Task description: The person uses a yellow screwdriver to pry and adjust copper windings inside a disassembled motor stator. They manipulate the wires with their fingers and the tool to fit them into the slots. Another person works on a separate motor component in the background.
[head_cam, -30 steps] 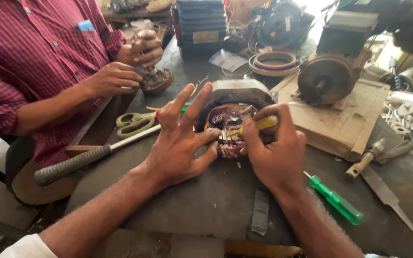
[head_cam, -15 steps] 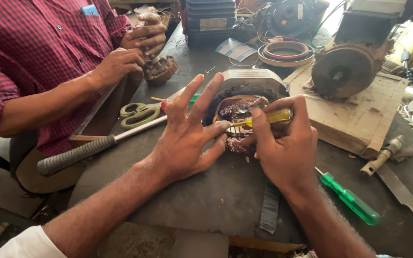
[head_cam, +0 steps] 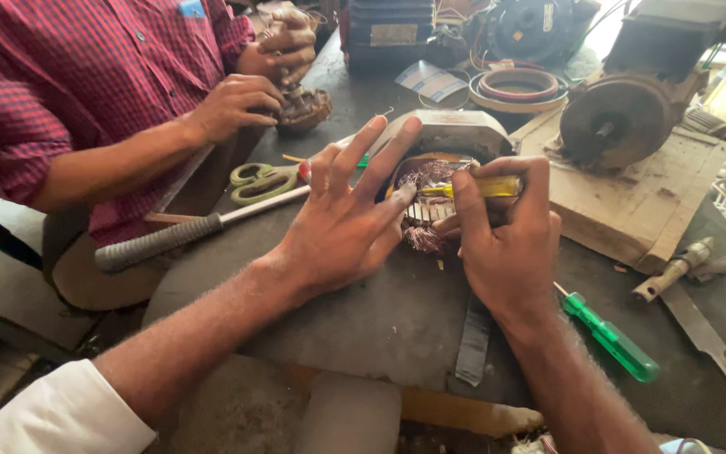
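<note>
The motor stator [head_cam: 443, 181] sat near the middle of the dark worktop [head_cam: 380, 311], its open bore tilted toward the wearer, presumably to expose the windings. Left hand [head_cam: 342, 223] lay spread, fingers splayed and gripping nothing, the fingertips pressed on the housing's near rim, probably to steady it. Right hand [head_cam: 506, 244] was closed around a yellow-handled tool [head_cam: 481, 187], held across the bore; its tip was hidden. The stator showed a pale grey casing, coppery wire bundles and light slot liners. A green screwdriver [head_cam: 611, 336] lay just right of the wrist. A co-worker's hands [head_cam: 237, 105] held a smaller wound part [head_cam: 302, 109] well apart.
</note>
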